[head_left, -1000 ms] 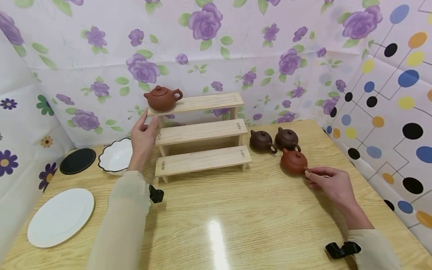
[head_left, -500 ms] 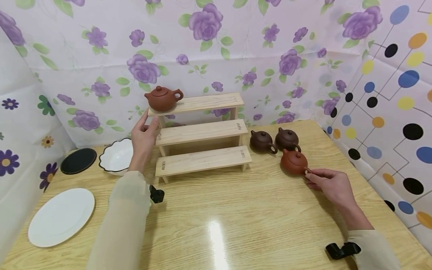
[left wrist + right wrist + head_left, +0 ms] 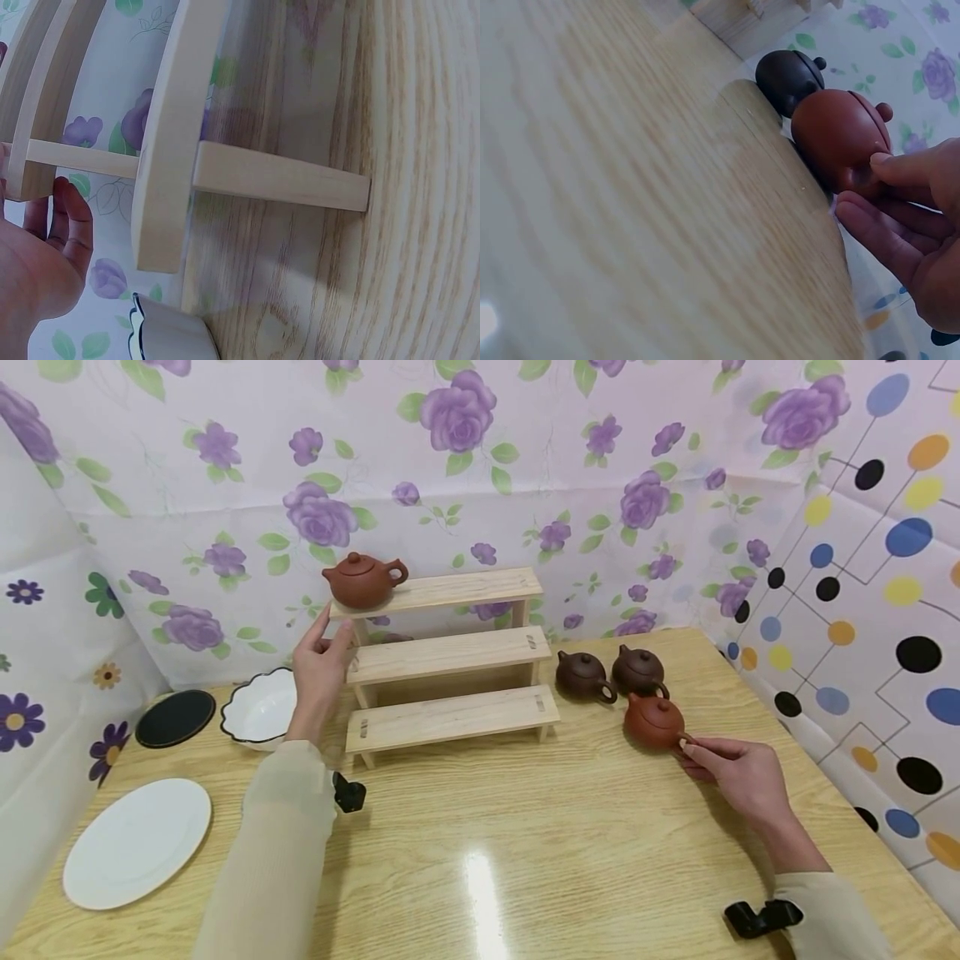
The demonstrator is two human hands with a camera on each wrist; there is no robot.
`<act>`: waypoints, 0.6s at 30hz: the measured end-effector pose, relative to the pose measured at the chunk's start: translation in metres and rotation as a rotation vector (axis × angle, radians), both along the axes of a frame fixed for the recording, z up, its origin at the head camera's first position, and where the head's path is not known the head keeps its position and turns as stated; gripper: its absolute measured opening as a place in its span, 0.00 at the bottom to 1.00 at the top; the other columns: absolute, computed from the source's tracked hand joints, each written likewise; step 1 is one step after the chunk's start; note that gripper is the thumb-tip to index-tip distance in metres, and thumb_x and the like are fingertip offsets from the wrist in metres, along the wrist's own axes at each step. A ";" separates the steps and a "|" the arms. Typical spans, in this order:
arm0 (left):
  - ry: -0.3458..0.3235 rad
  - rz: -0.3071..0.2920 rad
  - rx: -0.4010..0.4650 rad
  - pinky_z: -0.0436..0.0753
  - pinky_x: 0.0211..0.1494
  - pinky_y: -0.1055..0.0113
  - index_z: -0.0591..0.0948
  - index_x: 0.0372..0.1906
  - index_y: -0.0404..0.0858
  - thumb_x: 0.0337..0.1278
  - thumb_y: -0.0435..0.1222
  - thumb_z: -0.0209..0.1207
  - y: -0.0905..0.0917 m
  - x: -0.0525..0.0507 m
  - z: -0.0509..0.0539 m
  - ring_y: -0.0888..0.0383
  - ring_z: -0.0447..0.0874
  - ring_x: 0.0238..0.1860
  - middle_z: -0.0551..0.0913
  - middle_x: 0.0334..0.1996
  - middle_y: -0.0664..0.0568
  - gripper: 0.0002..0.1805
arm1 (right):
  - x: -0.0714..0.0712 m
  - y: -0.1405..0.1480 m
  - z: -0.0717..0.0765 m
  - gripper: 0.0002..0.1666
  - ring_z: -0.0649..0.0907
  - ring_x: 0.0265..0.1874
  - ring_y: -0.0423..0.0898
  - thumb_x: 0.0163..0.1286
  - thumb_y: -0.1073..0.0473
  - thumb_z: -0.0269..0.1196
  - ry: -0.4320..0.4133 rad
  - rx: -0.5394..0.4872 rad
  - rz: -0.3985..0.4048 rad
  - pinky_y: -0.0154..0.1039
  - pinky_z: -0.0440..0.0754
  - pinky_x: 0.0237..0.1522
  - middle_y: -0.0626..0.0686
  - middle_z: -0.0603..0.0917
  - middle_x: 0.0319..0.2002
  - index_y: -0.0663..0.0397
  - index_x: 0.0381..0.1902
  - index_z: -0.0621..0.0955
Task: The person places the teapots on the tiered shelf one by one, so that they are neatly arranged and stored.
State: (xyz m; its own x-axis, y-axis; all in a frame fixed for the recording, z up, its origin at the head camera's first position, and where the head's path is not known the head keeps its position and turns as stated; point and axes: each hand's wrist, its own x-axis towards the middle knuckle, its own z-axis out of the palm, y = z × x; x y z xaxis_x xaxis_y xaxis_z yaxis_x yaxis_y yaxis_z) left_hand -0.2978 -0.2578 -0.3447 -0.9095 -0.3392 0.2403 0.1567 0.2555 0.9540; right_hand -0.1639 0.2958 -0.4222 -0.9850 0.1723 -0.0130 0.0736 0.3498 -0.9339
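My left hand [image 3: 321, 672] grips the left end of a three-step wooden shelf [image 3: 450, 653], near its upper steps. In the left wrist view, the fingers of that hand [image 3: 46, 262] curl behind a shelf board [image 3: 169, 142]. On the top step's left end sits a reddish-brown teapot [image 3: 361, 582]. My right hand [image 3: 738, 777] pinches the handle of a red teapot [image 3: 652, 722] standing on the table at the right. The right wrist view shows the thumb and fingers of the hand [image 3: 915, 217] at the handle side of the red teapot [image 3: 840, 135].
Two dark brown teapots [image 3: 582, 676] [image 3: 637, 670] stand behind the red one, right of the shelf. To the left are a white scalloped bowl [image 3: 259, 710], a black round plate [image 3: 175, 718] and a white plate [image 3: 137, 844]. Patterned cloth hangs behind and at both sides.
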 end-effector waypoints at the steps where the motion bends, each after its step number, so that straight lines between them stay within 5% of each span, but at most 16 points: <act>1: -0.002 0.002 -0.004 0.71 0.34 0.74 0.73 0.78 0.61 0.74 0.57 0.61 0.000 0.000 0.000 0.66 0.69 0.31 0.72 0.27 0.62 0.31 | 0.000 0.000 0.000 0.25 0.92 0.37 0.34 0.78 0.57 0.66 0.004 0.000 -0.005 0.33 0.89 0.42 0.39 0.91 0.41 0.73 0.62 0.82; 18: -0.017 -0.013 0.007 0.71 0.35 0.72 0.73 0.76 0.64 0.73 0.56 0.62 -0.003 0.000 0.001 0.66 0.69 0.31 0.72 0.27 0.61 0.30 | 0.003 -0.005 0.018 0.28 0.93 0.34 0.41 0.75 0.58 0.69 0.102 -0.083 0.013 0.37 0.89 0.39 0.40 0.93 0.35 0.81 0.60 0.80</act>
